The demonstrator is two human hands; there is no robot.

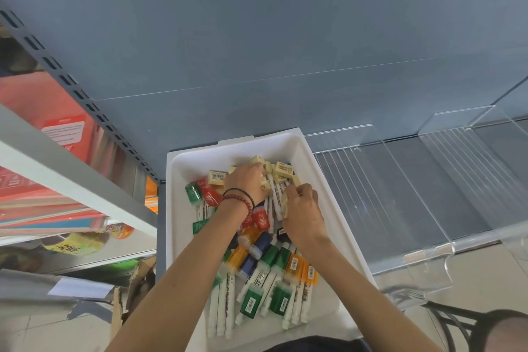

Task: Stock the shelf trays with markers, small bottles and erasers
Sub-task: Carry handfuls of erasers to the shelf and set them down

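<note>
Lying lengthwise toward the shelf back, white-barrelled markers (221, 306) with green, orange and blue caps fill the near end of the white rectangular plastic bin (311, 151). Small red bottles (258, 218) sit mid-bin, cream-coloured block erasers (281, 169) at its far end. The left hand (248, 183), with bead bracelets, curls over the erasers; the right hand (301, 210) pinches one eraser. Clear acrylic shelf trays (400, 180) stand just right of the bin.

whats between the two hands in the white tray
In the head view, white marker barrels and cream erasers fill the gap between the left hand and right hand in the white tray.
</note>
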